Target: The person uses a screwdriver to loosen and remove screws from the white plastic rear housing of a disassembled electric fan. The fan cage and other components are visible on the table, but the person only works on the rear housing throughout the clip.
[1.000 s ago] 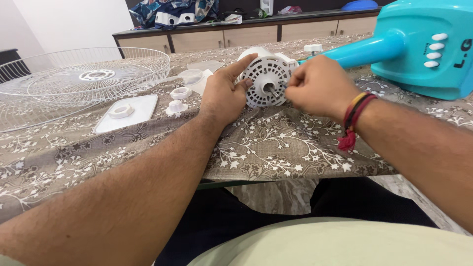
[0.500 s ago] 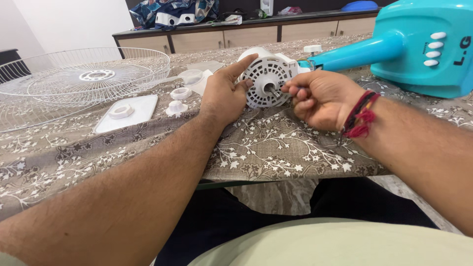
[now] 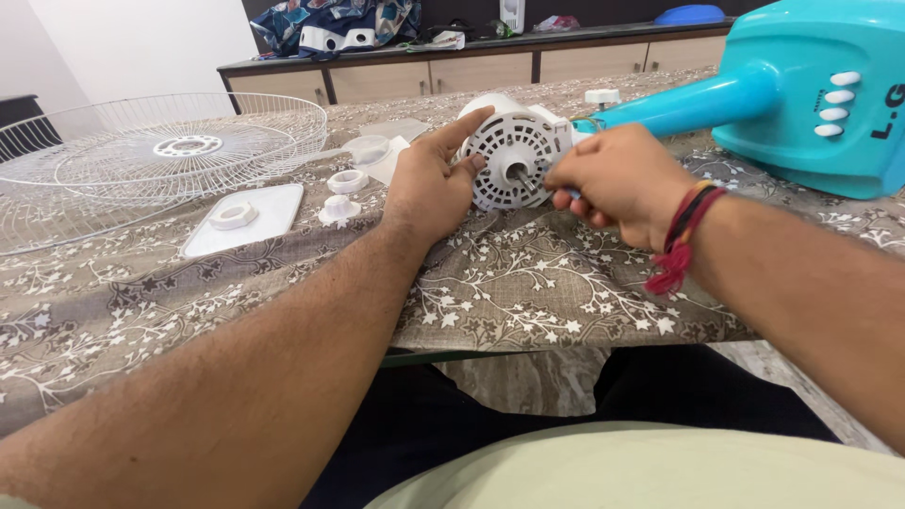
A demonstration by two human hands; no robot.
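Centrally, round white vented plastic motor housing [image 3: 514, 155] on floral cloth, left hand [image 3: 432, 187] spread flat against its side, right hand [image 3: 613, 179] pinched at its metal shaft [image 3: 521, 178], wire fan grille [image 3: 160, 160] far left of it.

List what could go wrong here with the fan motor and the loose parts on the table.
The left hand only braces the white motor from one side, so it could twist or slide on the patterned cloth while the right hand works at the shaft.

The small white caps lie loose near the left forearm; a sweep could knock them away.

The wire guard reaches past the table's left side and might tip if bumped.
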